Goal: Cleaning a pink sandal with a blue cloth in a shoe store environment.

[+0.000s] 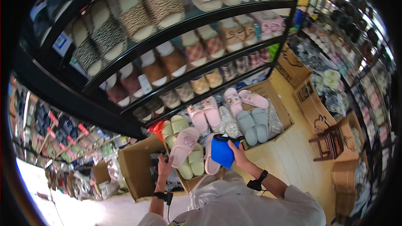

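My right hand (pixel 239 154) grips a blue item with black trim (pixel 222 152), perhaps a fabric cap or pouch. Part of a pink slipper (pixel 212 166) shows from behind it. At the left, my left hand (pixel 164 165) is by the edge of another pink slipper (pixel 186 147) with a cartoon face on its strap. Whether the fingers pinch that slipper I cannot tell. It overlaps light green slippers (pixel 196 161) in an open cardboard box (pixel 188 184). Each wrist wears a black strap with a small device and cable.
Ahead, a black-framed rack (pixel 201 53) displays rows of slippers. Beyond the green pairs lie pink slippers with charms (pixel 205 113) and grey slippers (pixel 253 125). An open carton (pixel 138 166) stands left. At right are a small dark wooden stool (pixel 326 144) and cartons (pixel 314 103).
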Demonstrator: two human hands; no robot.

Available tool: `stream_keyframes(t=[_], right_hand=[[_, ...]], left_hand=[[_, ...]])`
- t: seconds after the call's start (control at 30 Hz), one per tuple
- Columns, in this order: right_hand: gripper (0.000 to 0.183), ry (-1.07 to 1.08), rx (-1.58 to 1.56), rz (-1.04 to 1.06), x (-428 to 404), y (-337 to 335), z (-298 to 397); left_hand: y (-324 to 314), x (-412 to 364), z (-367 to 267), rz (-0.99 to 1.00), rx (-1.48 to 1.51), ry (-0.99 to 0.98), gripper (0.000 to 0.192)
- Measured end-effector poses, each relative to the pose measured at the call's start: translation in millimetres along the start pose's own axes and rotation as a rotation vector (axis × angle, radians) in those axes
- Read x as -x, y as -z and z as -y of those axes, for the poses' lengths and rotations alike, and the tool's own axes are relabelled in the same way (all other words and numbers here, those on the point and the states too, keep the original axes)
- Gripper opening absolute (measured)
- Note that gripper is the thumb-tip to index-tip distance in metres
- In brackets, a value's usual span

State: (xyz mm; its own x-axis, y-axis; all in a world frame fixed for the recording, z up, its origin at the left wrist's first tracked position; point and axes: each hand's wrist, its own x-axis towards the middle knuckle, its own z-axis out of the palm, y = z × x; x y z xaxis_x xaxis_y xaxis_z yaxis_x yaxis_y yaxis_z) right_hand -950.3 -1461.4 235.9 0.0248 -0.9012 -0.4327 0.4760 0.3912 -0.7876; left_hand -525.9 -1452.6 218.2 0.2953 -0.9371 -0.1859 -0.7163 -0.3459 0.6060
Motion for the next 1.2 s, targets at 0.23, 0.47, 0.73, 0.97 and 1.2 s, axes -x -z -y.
stream_keyframes(t=[0.23, 0.47, 0.73, 0.97, 1.2], right_hand=[[0.067, -0.166, -0.848, 0.225, 78, 10, 53], [0.064, -0.183, -0.644, -0.051, 109, 2, 11], [0.065, -0.138, -0.601, -0.219, 170, -17, -32], [0.071, -0.059, -0.434, -0.293, 250, -32, -25], [0.072, 0.195, -0.330, -0.234, 308, -35, -11]], left_hand=[[-15, -31, 31, 0.499, 0.646, 0.238, 0.042], [-11, -18, 35, 0.717, 0.986, 0.349, 0.048], [7, 1, 29, 0.891, 1.080, 0.393, 0.052], [25, 8, -20, 1.147, 1.121, 0.366, 0.060], [6, 26, -59, 1.624, 0.877, 0.191, 0.074]])
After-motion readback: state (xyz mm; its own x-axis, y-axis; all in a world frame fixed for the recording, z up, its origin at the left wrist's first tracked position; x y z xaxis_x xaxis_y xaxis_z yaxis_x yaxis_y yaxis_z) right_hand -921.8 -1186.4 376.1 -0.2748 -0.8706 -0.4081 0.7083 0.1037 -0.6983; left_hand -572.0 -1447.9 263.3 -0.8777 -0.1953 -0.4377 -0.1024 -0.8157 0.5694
